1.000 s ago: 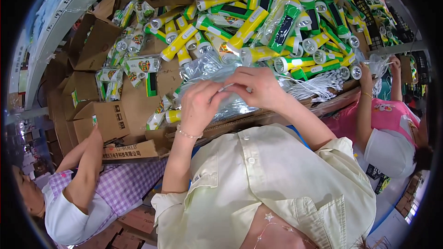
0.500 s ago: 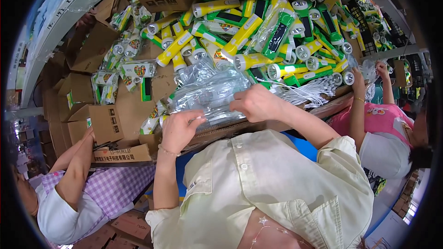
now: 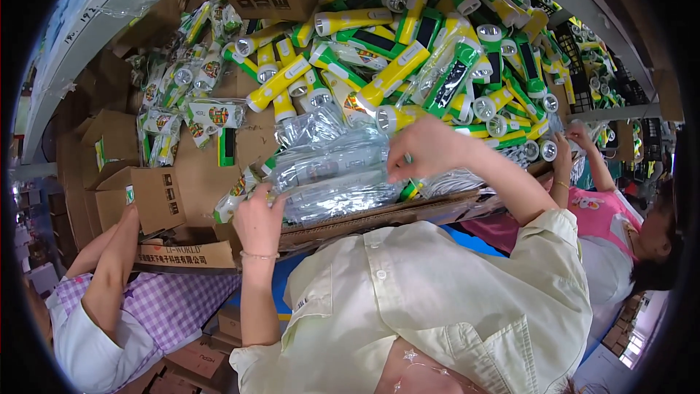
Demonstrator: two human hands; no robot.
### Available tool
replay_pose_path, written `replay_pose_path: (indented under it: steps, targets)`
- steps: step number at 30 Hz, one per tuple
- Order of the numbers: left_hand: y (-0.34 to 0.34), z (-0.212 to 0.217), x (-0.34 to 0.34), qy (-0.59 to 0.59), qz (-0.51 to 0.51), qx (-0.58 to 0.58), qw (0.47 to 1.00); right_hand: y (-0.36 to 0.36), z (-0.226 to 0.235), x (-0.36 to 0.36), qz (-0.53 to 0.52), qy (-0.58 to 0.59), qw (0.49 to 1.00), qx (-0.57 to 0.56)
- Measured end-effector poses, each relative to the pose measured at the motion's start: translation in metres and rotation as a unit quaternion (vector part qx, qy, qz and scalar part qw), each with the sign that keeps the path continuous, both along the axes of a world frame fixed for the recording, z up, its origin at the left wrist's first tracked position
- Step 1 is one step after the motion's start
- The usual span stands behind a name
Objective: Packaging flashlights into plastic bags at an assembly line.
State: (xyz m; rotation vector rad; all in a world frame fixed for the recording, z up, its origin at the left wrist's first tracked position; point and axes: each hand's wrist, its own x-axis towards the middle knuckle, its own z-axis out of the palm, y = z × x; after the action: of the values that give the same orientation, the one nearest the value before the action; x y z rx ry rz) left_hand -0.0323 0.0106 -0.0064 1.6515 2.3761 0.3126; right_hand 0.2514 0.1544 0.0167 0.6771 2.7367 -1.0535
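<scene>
A stack of clear plastic bags (image 3: 332, 164) lies in front of me, glossy and crumpled, along the near edge of a cardboard-lined work surface. My left hand (image 3: 257, 220) is closed, with thumb and fingertips pinching the left end of a bag. At the opposite end of the stack is my right hand (image 3: 430, 147), its fingers curled down against the plastic; its fingertips are partly hidden. Just beyond the bags lies a heap of yellow and green flashlights (image 3: 394, 73). A bundle of white cables (image 3: 456, 182) lies under my right forearm.
Bagged flashlights (image 3: 211, 113) lie to the left, near an open cardboard box (image 3: 157, 197). A person in a checked apron (image 3: 171, 295) works at the left, another in a pink top (image 3: 594, 208) at the right. A metal frame bar (image 3: 95, 22) crosses the upper left.
My left hand has moved left and down, toward the stack's left corner. My right hand has shifted right and slightly up, and more of the bags' surface shows between them.
</scene>
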Motion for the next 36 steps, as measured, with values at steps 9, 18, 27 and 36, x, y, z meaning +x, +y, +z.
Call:
replay_pose_path:
  steps: [9,18,27,36]
  targets:
    - [0.004,-0.023,-0.005,-0.104,-0.022,0.021,0.994,0.134,-0.047,-0.03,0.01,-0.193,0.944,0.266]
    - [0.002,-0.029,-0.005,-0.131,-0.001,0.015,0.991,0.137,-0.042,-0.036,0.027,-0.245,0.958,0.143]
    - [-0.005,-0.033,-0.007,-0.172,-0.007,0.026,0.985,0.139,-0.045,-0.036,0.004,-0.251,0.962,0.108]
    - [-0.015,-0.037,-0.01,-0.227,-0.024,0.006,0.974,0.127,-0.047,-0.004,0.096,-0.153,0.935,0.306]
